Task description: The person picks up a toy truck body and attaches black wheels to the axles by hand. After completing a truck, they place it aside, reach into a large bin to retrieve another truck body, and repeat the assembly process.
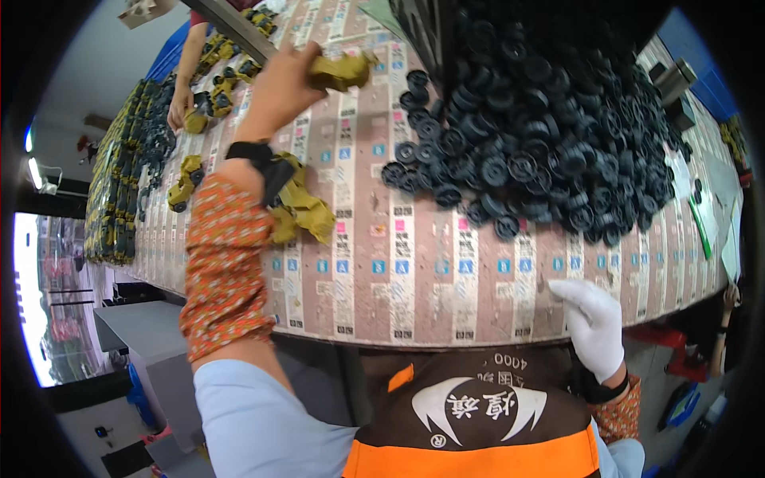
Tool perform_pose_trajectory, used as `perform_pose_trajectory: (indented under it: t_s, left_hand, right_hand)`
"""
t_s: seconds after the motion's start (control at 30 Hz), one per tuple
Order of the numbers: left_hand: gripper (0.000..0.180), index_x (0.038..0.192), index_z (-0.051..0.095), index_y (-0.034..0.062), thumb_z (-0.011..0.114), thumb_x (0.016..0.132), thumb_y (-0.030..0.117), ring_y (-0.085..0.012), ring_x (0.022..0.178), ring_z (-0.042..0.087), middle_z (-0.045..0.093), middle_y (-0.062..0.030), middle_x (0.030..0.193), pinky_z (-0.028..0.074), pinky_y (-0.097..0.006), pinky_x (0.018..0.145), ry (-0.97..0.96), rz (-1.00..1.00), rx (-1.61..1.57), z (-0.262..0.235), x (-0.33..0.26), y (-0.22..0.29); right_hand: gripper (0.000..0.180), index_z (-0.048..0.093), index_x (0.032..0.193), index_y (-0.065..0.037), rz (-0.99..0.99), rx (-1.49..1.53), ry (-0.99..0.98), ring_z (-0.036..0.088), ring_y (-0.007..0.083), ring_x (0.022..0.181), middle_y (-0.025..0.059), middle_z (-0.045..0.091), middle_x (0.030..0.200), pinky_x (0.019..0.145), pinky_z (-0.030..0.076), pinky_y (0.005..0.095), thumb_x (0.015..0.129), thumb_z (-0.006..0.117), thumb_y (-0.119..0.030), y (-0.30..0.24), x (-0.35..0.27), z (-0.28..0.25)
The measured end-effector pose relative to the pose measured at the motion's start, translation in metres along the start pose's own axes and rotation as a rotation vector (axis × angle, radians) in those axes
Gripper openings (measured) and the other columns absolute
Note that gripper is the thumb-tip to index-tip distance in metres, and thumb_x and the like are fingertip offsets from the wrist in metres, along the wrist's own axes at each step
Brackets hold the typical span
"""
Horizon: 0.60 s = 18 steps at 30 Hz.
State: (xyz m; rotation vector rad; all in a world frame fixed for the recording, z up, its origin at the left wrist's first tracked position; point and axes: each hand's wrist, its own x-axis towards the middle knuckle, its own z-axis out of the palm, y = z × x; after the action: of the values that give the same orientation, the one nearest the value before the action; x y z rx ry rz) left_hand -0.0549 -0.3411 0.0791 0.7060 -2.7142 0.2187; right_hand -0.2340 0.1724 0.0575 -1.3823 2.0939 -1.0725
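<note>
My left hand (280, 89), bare and with a black band at the wrist, reaches to the far left of the table. Its fingers are closed around a yellow toy vehicle body (343, 72). Below that wrist, more yellow vehicle bodies (307, 209) lie together, partly covered by my forearm. My right hand (591, 323) wears a white glove and hovers by the table's near edge. Its fingers are bent and pressed together; whether anything small is between them is hidden. Beyond it spreads a big heap of black toy wheels (526, 151).
A metal post (426, 40) stands beside the heap, and a metal bar (235, 32) slants above my left hand. At the left, another person's hand (180, 107) touches yellow pieces. Rows of assembled yellow-and-black toys (119, 191) fill the left edge. A green stick (701, 229) lies right.
</note>
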Motion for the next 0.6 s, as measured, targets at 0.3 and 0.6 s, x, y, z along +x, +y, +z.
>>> perform_pose_trajectory:
  t_s: [0.3,0.6]
  left_hand:
    - [0.049,0.129,0.061,-0.0006,0.076,0.096,0.032,-0.0272,0.102,0.074,0.073,-0.0161,0.114,0.062,-0.037,0.09,-0.008,-0.472,-1.515,-0.122,-0.102,0.112]
    - [0.043,0.134,0.055,-0.0006,0.068,0.097,0.017,-0.0353,0.116,0.067,0.065,-0.0168,0.123,0.06,-0.059,0.095,-0.139,-0.809,-2.049,-0.102,-0.22,0.222]
  right_hand:
    - [0.026,0.066,0.109,-0.009,-0.565,-0.482,0.058,0.059,0.0322,0.086,0.0101,0.059,0.089,0.077,0.049,0.0426,0.084,0.07,-0.005,-0.009,0.106,0.032]
    - [0.004,0.069,0.083,-0.002,-0.743,-0.778,0.111,0.066,0.0312,0.09,0.0137,0.064,0.092,0.077,0.055,0.0421,0.081,0.065,-0.004,-0.007,0.189,0.081]
